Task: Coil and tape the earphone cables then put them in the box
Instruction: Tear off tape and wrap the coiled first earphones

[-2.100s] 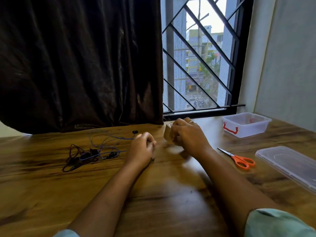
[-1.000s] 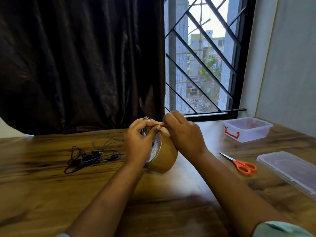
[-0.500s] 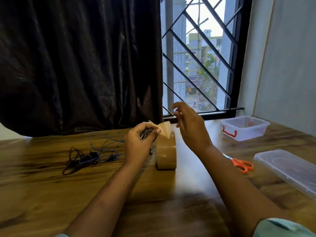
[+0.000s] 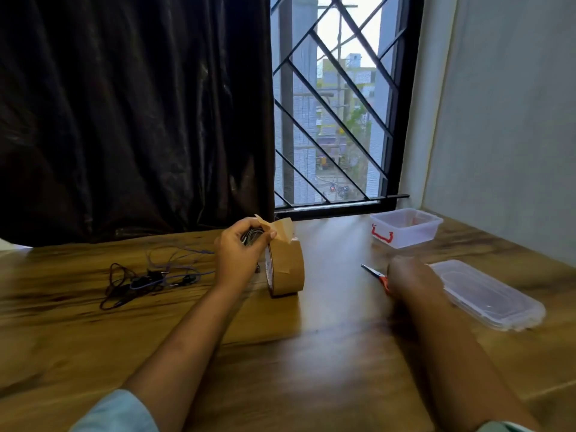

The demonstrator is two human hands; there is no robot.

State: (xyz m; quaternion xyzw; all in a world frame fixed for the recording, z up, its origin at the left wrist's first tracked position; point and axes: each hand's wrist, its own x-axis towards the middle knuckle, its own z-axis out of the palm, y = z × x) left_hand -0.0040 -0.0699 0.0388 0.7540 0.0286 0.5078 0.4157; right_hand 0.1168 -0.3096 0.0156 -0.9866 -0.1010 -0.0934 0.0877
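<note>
My left hand (image 4: pixel 241 254) grips a small coiled earphone cable (image 4: pixel 252 236) together with the pulled-out free end of tape (image 4: pixel 280 232). The brown tape roll (image 4: pixel 288 269) stands on edge on the table just right of that hand, its strip still joined to it. My right hand (image 4: pixel 411 277), blurred by motion, lies over the orange handles of the scissors (image 4: pixel 372 271); whether it grips them I cannot tell. A loose tangle of black and blue earphone cables (image 4: pixel 149 279) lies to the left. The clear plastic box (image 4: pixel 405 227) stands at the back right.
The box's clear lid (image 4: pixel 486 294) lies flat at the right, close to my right hand. A dark curtain and a barred window run along the table's far edge, and a wall closes off the right side.
My right hand let go of the tape end and swung right and down onto the scissors. My left hand keeps the coil and the tape end; the roll stands on the table.
</note>
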